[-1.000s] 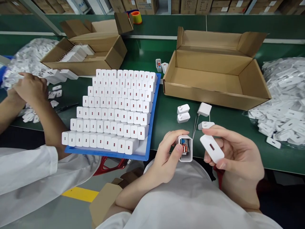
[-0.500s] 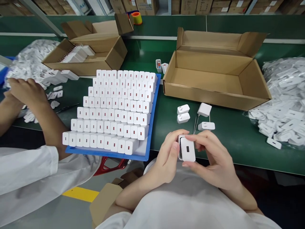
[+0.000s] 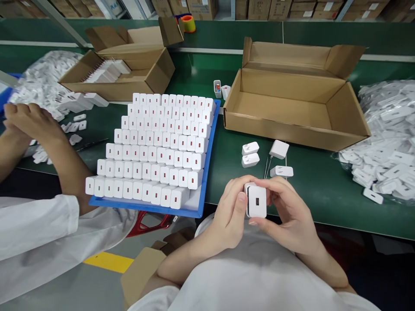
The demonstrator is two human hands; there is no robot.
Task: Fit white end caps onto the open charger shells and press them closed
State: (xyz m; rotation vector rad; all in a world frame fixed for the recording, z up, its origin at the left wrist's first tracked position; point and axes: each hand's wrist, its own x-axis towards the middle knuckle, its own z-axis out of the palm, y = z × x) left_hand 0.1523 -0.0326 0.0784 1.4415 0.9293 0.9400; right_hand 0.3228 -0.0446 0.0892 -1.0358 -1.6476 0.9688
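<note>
My left hand grips the body of a white charger housing from its left side. The housing's front cover, with a dark USB slot, faces up toward the camera. My right hand pinches this cover at its top and bottom edges with finger and thumb. A dark gap shows along the cover's left edge. Just beyond my hands lie two white chargers side by side, a white charger with metal prongs and another white charger.
Left of my hands, a blue tray holds rows of chargers. An open cardboard box stands behind, with a bag of white parts at right. A co-worker's hands are at far left, before another box.
The cover has shifted slightly and sits squarer against the housing, with a narrower gap at its left. Both my hands keep their hold. The whole view has moved a little.
</note>
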